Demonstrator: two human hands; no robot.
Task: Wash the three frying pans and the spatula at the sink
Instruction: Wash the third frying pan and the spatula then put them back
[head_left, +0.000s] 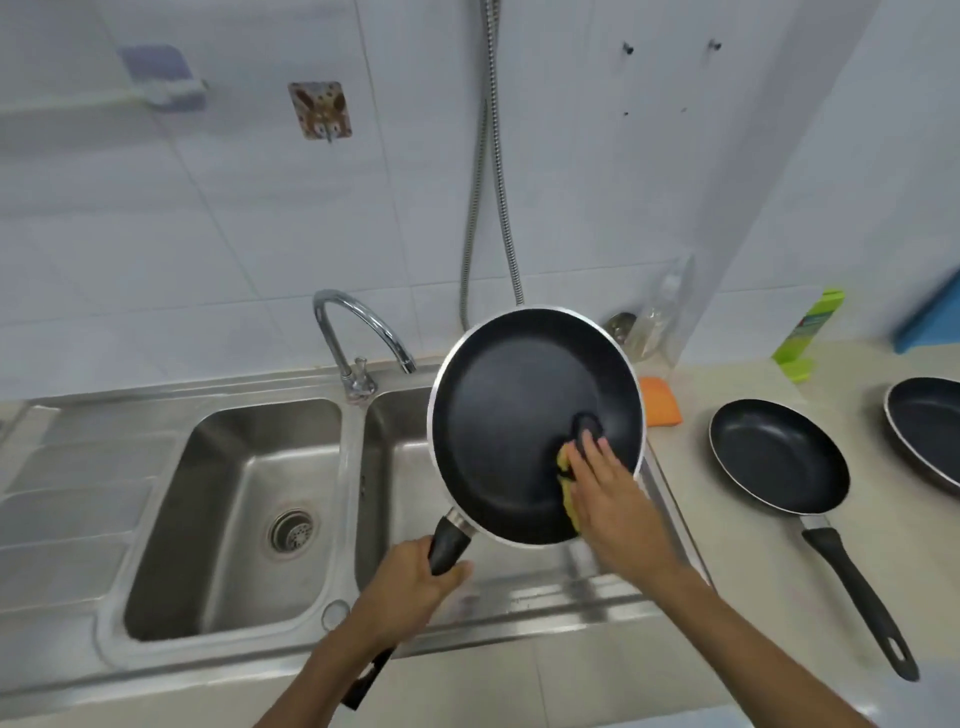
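Nearest you, your left hand (410, 582) has its fingers wrapped round the black handle of the large frying pan (519, 405), close up against the pan body, and that single grip carries the whole pan tilted above the right basin of the sink (519, 587). A wet handle could twist in that hold, and the pan would drop against the steel rim.

Your right hand (608, 493) lies flat inside the pan, fingers fairly straight, pressing a yellow sponge (563, 460) against the lower right wall. Push hard there, off to one side of the handle line, and you will likely lever the pan round in your left hand; keep the pressure modest or lower the pan into the basin.

Further out on the bench (691, 519), the small frying pan (779, 457) sits just right of the sink with its handle pointing towards you, where your right elbow might catch it. The third frying pan (930, 431) is cut off by the edge of view. I cannot see the spatula.

The tap (358, 332) stands between the basins; no water appears to be running.
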